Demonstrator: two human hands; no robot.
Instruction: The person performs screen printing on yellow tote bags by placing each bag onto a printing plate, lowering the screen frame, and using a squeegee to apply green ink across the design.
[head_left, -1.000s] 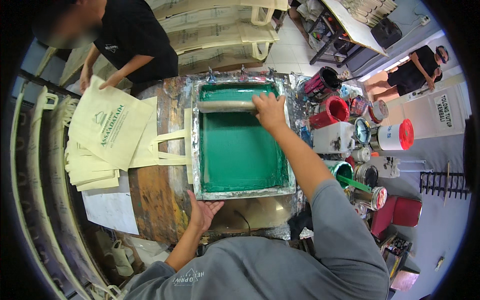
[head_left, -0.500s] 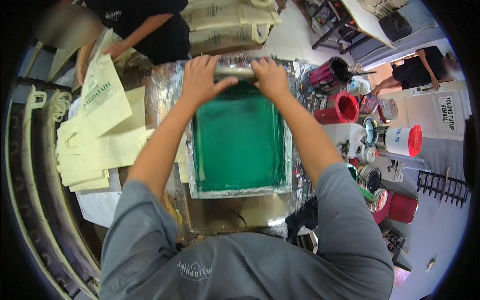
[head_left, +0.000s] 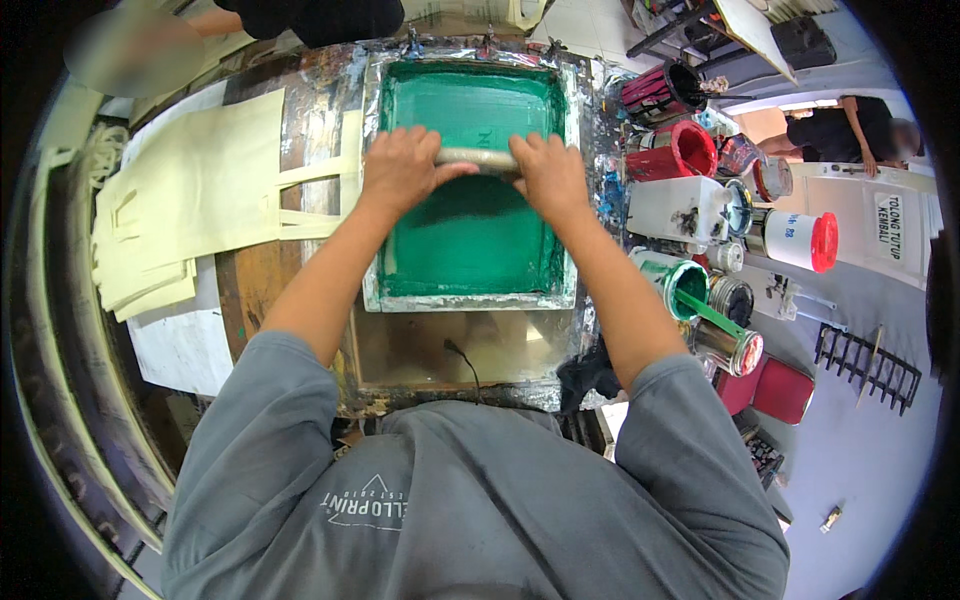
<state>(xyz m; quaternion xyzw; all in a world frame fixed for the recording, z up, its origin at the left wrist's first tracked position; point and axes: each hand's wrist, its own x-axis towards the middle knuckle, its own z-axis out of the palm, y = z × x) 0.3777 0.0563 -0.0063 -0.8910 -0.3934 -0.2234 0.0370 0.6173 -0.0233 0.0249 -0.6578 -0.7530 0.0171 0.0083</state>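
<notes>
Both of my hands grip one squeegee (head_left: 480, 158) by its pale bar-like handle; its blade is hidden beneath. My left hand (head_left: 402, 178) wraps the left end, thumb along the near side, and my right hand (head_left: 548, 178) wraps the right end. The squeegee lies crosswise inside a screen-printing frame (head_left: 470, 302), roughly midway along it. Green ink (head_left: 470, 250) coats the mesh on both sides of the squeegee. From under the frame's left side stick out the straps of a cream tote bag (head_left: 225, 180).
Cream bags lie stacked on the left of the stained worktable (head_left: 260, 290). Along the right stand a red paint pot (head_left: 690, 148), a white jug (head_left: 675, 208) and a green ink can (head_left: 680, 285) with a spatula. One co-worker (head_left: 330, 20) is at the far left, another person (head_left: 845, 130) at the right.
My hands have drawn the squeegee from the frame's far end toward me, to about its middle. The co-worker has moved back, and the printed bag they held up is out of sight.
</notes>
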